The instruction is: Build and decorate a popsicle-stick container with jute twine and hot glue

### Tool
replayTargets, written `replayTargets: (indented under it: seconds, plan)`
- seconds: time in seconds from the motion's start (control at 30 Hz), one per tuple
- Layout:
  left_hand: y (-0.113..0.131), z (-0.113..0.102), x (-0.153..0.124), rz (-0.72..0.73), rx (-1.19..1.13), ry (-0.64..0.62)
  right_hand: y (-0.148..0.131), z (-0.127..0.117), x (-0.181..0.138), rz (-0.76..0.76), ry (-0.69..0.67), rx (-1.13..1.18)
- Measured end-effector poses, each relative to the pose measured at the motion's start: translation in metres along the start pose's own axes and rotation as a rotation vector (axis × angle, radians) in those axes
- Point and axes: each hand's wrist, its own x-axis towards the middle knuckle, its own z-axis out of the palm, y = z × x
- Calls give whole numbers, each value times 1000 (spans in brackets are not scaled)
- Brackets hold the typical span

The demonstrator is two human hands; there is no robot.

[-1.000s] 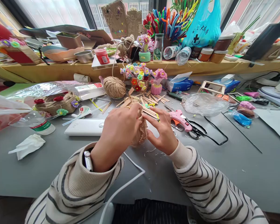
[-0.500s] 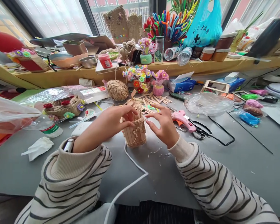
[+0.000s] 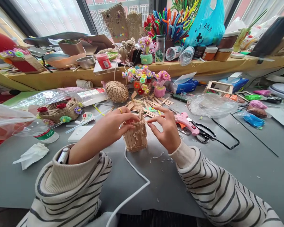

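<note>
A small basket (image 3: pixel 134 140) of flat wooden sticks stands upright on the table, with jute twine round its rim and base and a twine loop rising on top. Pale bead-like bits run down its front. My left hand (image 3: pixel 113 126) grips the basket's rim at the left, thumb in front and some fingertips hidden behind it. Close to the rim's right side, my right hand (image 3: pixel 164 129) has thumb and index finger pinched together; what lies between them is too small to make out. Its other fingers are raised.
Behind the basket lie loose wooden sticks (image 3: pixel 153 102) and a twine ball (image 3: pixel 117 91). A pink glue gun (image 3: pixel 186 123) and black-handled scissors (image 3: pixel 204 134) sit to the right. A white cable (image 3: pixel 137 190) crosses the table in front. At left are a bottle (image 3: pixel 47 135) and crumpled tissue (image 3: pixel 34 155).
The thumb and index fingertip of my right hand have drawn closer together beside the rim. My left hand keeps its hold on the basket. The whole view has shifted slightly.
</note>
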Motion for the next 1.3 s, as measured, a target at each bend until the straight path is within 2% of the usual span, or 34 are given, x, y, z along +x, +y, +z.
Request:
replayTargets:
  seconds: [0.3, 0.67, 1.0, 1.3]
  plan:
    - [-4, 2, 6, 13, -8, 25, 5, 1, 1, 84, -8, 62]
    - [-2, 9, -5, 17, -3, 98, 3, 2, 9, 184, -121, 248]
    - [11, 23, -9, -16, 48, 246, 1, 3, 6, 179, -89, 267]
    - [11, 22, -4, -76, 130, 265, 2, 5, 6, 184, -103, 255]
